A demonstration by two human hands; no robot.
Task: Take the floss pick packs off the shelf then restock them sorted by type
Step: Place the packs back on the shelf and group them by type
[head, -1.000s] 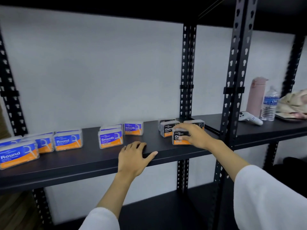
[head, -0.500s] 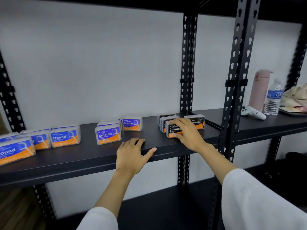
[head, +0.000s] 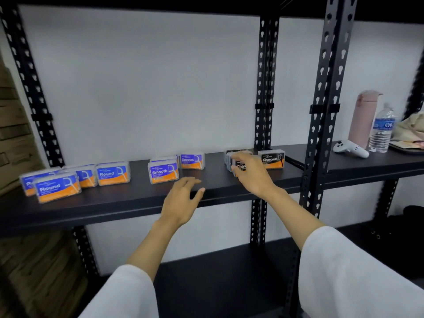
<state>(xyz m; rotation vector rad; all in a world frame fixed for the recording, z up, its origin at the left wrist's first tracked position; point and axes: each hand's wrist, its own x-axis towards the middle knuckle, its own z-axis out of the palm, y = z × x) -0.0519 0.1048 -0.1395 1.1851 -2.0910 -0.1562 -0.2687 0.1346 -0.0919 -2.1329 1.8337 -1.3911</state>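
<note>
Floss pick packs stand in groups on the black shelf (head: 110, 204). Several blue Round packs (head: 57, 188) are at the left, Smooth packs (head: 163, 172) in the middle, and black Charcoal packs at the right. My right hand (head: 253, 174) curls over the top and front of one Charcoal pack (head: 239, 166), which sits against others behind it. Another Charcoal pack (head: 271, 159) stands just to its right, untouched. My left hand (head: 181, 200) hovers at the shelf's front edge below the Smooth packs, with its fingers spread and holding nothing.
Black perforated uprights (head: 321, 111) divide the shelving. On the right-hand shelf are a pink bottle (head: 363, 120), a water bottle (head: 382, 129), a white controller (head: 350, 148) and a beige cloth (head: 410, 127). A lower black shelf (head: 218, 283) lies below.
My right hand slid the Charcoal pack from the shelf's front back against the other Charcoal packs. My left hand lifted off the shelf edge and spread its fingers.
</note>
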